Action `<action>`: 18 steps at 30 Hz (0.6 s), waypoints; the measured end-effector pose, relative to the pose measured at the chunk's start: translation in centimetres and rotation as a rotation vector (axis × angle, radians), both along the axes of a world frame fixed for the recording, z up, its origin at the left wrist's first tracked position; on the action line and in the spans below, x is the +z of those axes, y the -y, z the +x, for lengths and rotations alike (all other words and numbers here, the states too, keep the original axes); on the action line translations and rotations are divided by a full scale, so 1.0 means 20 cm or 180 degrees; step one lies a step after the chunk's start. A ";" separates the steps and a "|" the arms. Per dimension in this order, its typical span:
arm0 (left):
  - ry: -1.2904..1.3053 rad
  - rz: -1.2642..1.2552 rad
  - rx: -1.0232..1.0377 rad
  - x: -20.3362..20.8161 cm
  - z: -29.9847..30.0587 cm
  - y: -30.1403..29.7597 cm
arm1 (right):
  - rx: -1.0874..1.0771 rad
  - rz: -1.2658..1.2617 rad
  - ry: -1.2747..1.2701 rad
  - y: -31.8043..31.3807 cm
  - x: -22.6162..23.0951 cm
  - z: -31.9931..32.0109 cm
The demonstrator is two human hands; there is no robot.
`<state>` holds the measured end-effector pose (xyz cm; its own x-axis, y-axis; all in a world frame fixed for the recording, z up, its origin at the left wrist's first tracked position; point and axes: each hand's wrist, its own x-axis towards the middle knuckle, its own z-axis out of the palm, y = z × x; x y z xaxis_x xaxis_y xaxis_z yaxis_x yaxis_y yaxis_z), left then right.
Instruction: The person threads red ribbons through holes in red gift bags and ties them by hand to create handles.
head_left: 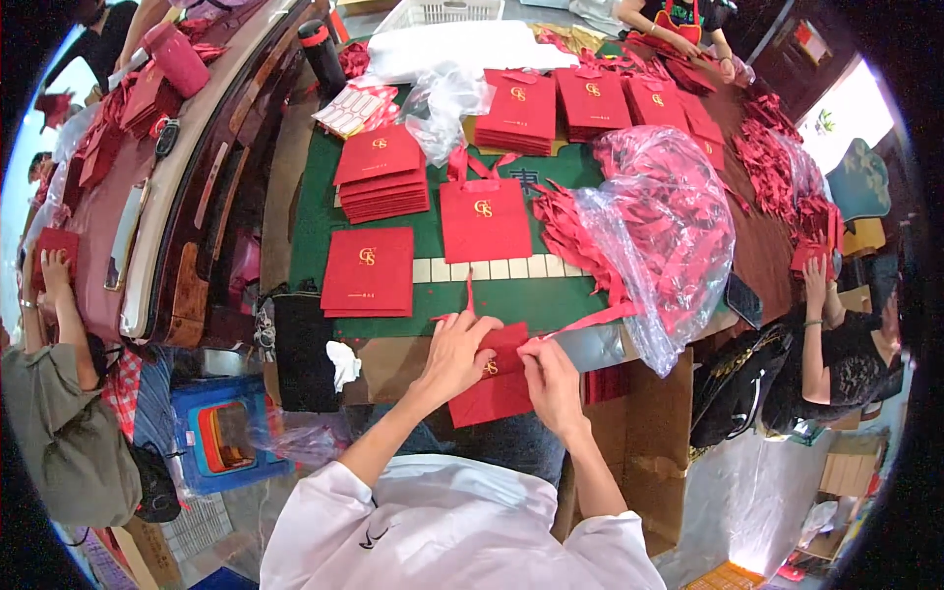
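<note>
A small red paper gift bag [492, 405] with a gold emblem is held at the table's near edge, tilted in front of my body. My left hand [454, 356] grips its upper left side, fingers curled over the top. With closed fingertips, my right hand [553, 382] pinches a red ribbon [595, 319] at the bag's upper right edge; one end trails right toward the plastic bag. Another ribbon end [470, 292] sticks up beyond my left fingers. Just past my hands lies a red bag with ribbon handles [486, 218], beside a flat stack of red bags [368, 272].
A clear plastic bag of red ribbons [669, 216] lies on the right of the green mat [320, 187]. More stacks of red bags [516, 113] stand farther back. A cardboard box [644, 442] is below the table on my right. Other people work at both sides and the far right.
</note>
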<state>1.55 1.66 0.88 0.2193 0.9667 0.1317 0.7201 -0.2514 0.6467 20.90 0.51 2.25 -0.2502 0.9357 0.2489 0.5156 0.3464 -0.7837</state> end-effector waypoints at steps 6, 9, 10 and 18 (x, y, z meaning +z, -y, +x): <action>0.0147 -0.0020 0.0027 -0.02 0.00 0.00 | -0.0028 0.0335 0.0285 -0.02 0.04 -0.05; 0.0149 -0.0099 0.0047 0.01 0.02 0.00 | -0.0404 -0.0096 -0.0044 -0.03 -0.03 -0.06; 0.0174 -0.0172 0.0044 0.02 0.02 0.00 | -0.0402 -0.0100 -0.0046 -0.03 -0.03 -0.06; 0.0359 0.0010 0.0120 0.03 0.06 0.04 | -0.0672 -0.0674 -0.0306 -0.04 0.01 -0.09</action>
